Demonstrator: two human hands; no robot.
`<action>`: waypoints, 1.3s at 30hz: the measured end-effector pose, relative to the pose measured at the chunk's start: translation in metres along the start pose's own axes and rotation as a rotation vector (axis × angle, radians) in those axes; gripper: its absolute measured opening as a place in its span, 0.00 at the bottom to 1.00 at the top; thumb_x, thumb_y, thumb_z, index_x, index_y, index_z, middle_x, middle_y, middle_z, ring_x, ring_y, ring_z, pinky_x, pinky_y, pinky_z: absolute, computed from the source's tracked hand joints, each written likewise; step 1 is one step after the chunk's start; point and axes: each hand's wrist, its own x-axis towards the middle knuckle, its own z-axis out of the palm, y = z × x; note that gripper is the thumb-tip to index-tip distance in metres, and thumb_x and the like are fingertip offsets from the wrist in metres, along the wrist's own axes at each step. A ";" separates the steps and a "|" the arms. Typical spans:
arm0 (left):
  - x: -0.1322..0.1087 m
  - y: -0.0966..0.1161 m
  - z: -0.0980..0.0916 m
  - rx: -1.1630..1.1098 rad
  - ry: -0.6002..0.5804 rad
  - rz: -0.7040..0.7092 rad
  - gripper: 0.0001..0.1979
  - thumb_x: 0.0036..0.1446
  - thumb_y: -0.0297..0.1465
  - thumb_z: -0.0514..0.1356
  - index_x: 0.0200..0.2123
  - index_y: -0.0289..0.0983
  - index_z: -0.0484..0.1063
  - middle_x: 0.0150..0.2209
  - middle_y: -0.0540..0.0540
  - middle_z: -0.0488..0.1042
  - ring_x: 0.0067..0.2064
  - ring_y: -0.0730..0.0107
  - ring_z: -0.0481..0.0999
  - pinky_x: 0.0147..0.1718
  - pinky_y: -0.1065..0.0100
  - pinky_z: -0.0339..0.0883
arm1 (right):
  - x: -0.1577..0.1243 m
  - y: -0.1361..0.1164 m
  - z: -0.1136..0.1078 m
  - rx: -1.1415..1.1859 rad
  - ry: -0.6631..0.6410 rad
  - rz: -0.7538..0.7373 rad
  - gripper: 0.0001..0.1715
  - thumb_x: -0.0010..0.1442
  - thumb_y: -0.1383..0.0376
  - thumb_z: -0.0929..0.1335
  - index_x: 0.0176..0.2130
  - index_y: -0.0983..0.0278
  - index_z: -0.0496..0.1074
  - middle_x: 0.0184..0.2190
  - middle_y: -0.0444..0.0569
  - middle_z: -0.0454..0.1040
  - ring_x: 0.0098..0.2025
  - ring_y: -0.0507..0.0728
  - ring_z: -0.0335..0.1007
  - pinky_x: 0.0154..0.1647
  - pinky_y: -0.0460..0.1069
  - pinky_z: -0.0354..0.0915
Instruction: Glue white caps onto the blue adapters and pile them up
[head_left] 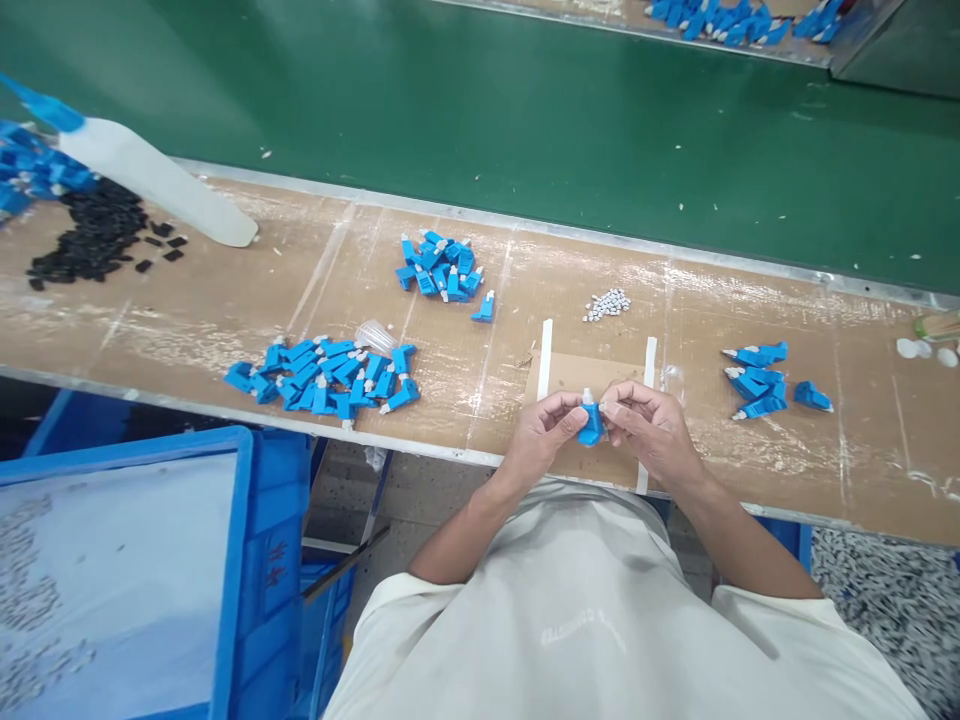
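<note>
In the head view, a small blue plastic part (591,426) with a white tip is pinched between the fingertips of the left hand (541,432) and the right hand (651,424). Both hands are closed around it, just above the near edge of the tabletop (225,300), in front of the person's chest.

Beneath the hands a cardboard pad (581,375) is seen, bordered by two white strips (545,372). To the left, a heap of blue parts (322,375) is spread right along the near edge. A second, smaller blue heap (442,268) lies farther back, and a cluster of tiny white pieces (607,303) is placed behind the pad.

To the right, a few blue parts (757,380) are laid well apart from the hands, with bare surface between. At far left, black pieces (90,235) are piled beside a lying white bottle (157,180).

The far edge is met by a green belt (525,120). Below the near edge, a blue crate (247,560) stands at left.
</note>
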 end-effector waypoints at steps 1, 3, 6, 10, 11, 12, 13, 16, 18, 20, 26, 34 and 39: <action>0.000 -0.001 0.000 0.002 0.001 0.000 0.27 0.48 0.52 0.73 0.39 0.34 0.79 0.30 0.47 0.79 0.31 0.70 0.77 0.32 0.69 0.69 | 0.000 0.001 0.001 -0.012 0.007 -0.004 0.23 0.52 0.47 0.79 0.30 0.63 0.76 0.22 0.44 0.74 0.23 0.52 0.71 0.21 0.46 0.67; 0.000 -0.002 0.000 0.010 0.005 0.009 0.27 0.48 0.52 0.72 0.39 0.35 0.79 0.30 0.47 0.79 0.32 0.69 0.77 0.32 0.69 0.69 | -0.001 0.004 0.002 -0.036 0.024 -0.022 0.23 0.52 0.47 0.78 0.31 0.63 0.76 0.22 0.44 0.74 0.23 0.52 0.71 0.22 0.46 0.68; -0.001 -0.002 0.000 0.037 0.033 0.047 0.27 0.48 0.53 0.72 0.39 0.35 0.79 0.31 0.47 0.79 0.32 0.69 0.77 0.32 0.69 0.69 | -0.003 0.005 0.006 -0.076 0.054 -0.065 0.23 0.54 0.46 0.77 0.31 0.63 0.76 0.23 0.44 0.74 0.23 0.52 0.70 0.23 0.47 0.69; -0.002 0.000 0.004 0.110 0.085 0.105 0.26 0.49 0.53 0.72 0.37 0.36 0.79 0.32 0.48 0.80 0.32 0.71 0.75 0.34 0.69 0.69 | -0.007 0.003 0.009 -0.109 0.110 -0.109 0.22 0.55 0.48 0.77 0.30 0.63 0.76 0.25 0.44 0.73 0.24 0.51 0.69 0.25 0.47 0.70; -0.002 0.001 0.005 0.127 0.089 0.113 0.26 0.49 0.53 0.72 0.37 0.36 0.79 0.32 0.48 0.80 0.32 0.71 0.75 0.34 0.69 0.69 | -0.008 0.003 0.009 -0.112 0.113 -0.109 0.21 0.55 0.48 0.77 0.30 0.63 0.76 0.25 0.44 0.73 0.24 0.51 0.70 0.25 0.47 0.71; -0.002 0.003 0.005 0.139 0.091 0.119 0.26 0.48 0.53 0.72 0.37 0.36 0.79 0.31 0.48 0.79 0.32 0.70 0.75 0.34 0.69 0.69 | -0.008 0.003 0.009 -0.111 0.111 -0.106 0.21 0.55 0.48 0.77 0.30 0.63 0.76 0.25 0.45 0.73 0.24 0.51 0.70 0.25 0.48 0.71; -0.003 0.005 0.006 0.146 0.089 0.122 0.26 0.48 0.53 0.72 0.36 0.36 0.79 0.31 0.48 0.79 0.32 0.70 0.76 0.34 0.69 0.69 | -0.008 0.003 0.009 -0.102 0.105 -0.097 0.22 0.55 0.48 0.77 0.30 0.63 0.76 0.25 0.45 0.74 0.24 0.51 0.70 0.25 0.48 0.71; -0.002 0.010 0.007 0.150 0.067 0.128 0.26 0.47 0.54 0.72 0.36 0.36 0.79 0.31 0.47 0.78 0.32 0.69 0.76 0.33 0.69 0.68 | -0.006 0.002 0.005 -0.001 0.080 -0.038 0.23 0.51 0.49 0.80 0.30 0.63 0.76 0.23 0.44 0.73 0.23 0.51 0.70 0.23 0.47 0.70; -0.002 0.012 0.008 0.143 0.033 0.138 0.26 0.48 0.53 0.72 0.36 0.36 0.78 0.30 0.47 0.78 0.31 0.70 0.76 0.32 0.69 0.68 | -0.004 0.000 0.003 0.099 0.043 0.031 0.24 0.47 0.50 0.82 0.30 0.63 0.74 0.22 0.42 0.72 0.22 0.50 0.67 0.19 0.44 0.67; -0.002 0.013 0.008 0.129 -0.009 0.152 0.26 0.50 0.53 0.71 0.36 0.35 0.78 0.29 0.47 0.78 0.30 0.70 0.76 0.31 0.69 0.68 | -0.002 -0.004 0.001 0.172 -0.009 0.092 0.25 0.44 0.52 0.83 0.29 0.62 0.72 0.22 0.41 0.70 0.20 0.48 0.64 0.15 0.42 0.64; -0.009 0.019 0.011 0.132 -0.102 0.161 0.25 0.52 0.52 0.70 0.36 0.35 0.77 0.28 0.47 0.78 0.28 0.72 0.75 0.29 0.71 0.67 | -0.005 -0.014 0.003 0.246 -0.109 0.136 0.25 0.44 0.54 0.83 0.26 0.62 0.69 0.24 0.39 0.64 0.21 0.46 0.60 0.11 0.40 0.57; 0.035 0.048 -0.042 0.543 0.263 0.229 0.19 0.55 0.46 0.70 0.38 0.36 0.78 0.34 0.44 0.80 0.34 0.67 0.79 0.37 0.67 0.72 | -0.001 -0.018 -0.012 0.083 0.018 0.035 0.25 0.49 0.49 0.81 0.36 0.61 0.74 0.27 0.41 0.69 0.23 0.49 0.65 0.17 0.43 0.64; 0.030 0.056 -0.081 0.867 0.644 0.359 0.25 0.60 0.44 0.64 0.55 0.36 0.73 0.47 0.38 0.80 0.47 0.60 0.81 0.47 0.63 0.73 | -0.009 -0.013 -0.054 -0.267 0.228 -0.143 0.22 0.54 0.48 0.77 0.35 0.62 0.75 0.26 0.44 0.73 0.24 0.52 0.67 0.22 0.48 0.67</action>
